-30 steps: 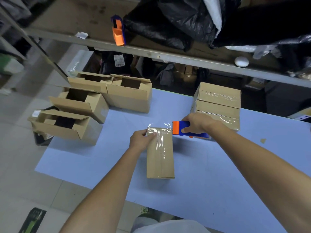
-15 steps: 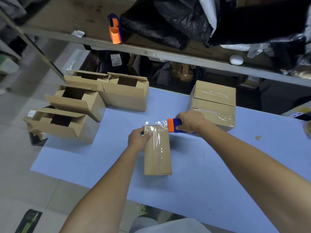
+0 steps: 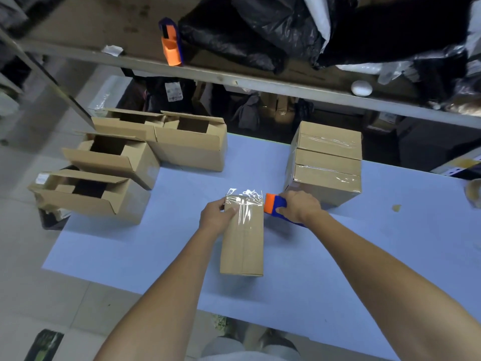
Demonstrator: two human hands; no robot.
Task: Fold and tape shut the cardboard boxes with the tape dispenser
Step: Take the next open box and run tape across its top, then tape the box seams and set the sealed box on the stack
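Observation:
A narrow closed cardboard box lies lengthwise on the blue table, with clear tape running along its top seam and a loose shiny tape end sticking up at its far edge. My left hand holds the box at its far left corner, thumb on top. My right hand grips the blue and orange tape dispenser, whose orange head sits right beside the box's far right corner.
Several open, untaped boxes stand at the table's far left. A stack of taped boxes sits just behind my right hand. A second orange dispenser stands on the shelf above. A tape roll lies at the right edge.
The dispenser has drawn in closer to the box's far right corner. My left hand keeps its hold on the box. The camera view has shifted slightly.

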